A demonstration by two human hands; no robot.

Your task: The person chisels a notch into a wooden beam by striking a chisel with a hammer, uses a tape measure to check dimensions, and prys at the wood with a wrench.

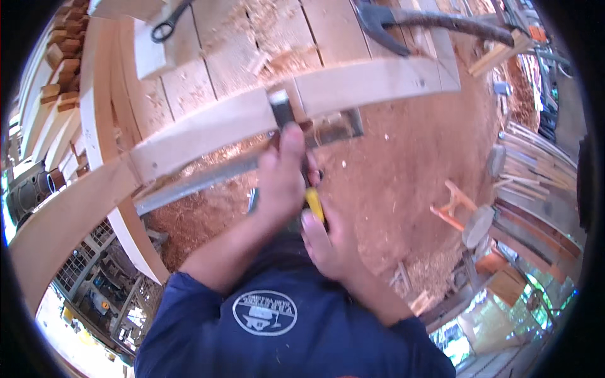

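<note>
A chisel [282,112] with a dark metal blade and a yellow and black handle is held in both my hands. My left hand [282,179] is closed round its blade part, the thumb lying along it. Farther back, my right hand [329,242] grips the handle, with its thumb near the yellow section. The chisel's bright tip rests at a notch in a pale wooden frame bar [214,123], which runs across in front of me. Whether the tip is cutting in cannot be made out.
Beyond the bar is a slatted wooden top [227,75] strewn with shavings. On it lie a ring spanner [165,30] and a dark-headed tool with a long wooden handle [454,20]. Stacked timber [53,120] stands left; an orange stool frame [455,203] sits right on the reddish floor.
</note>
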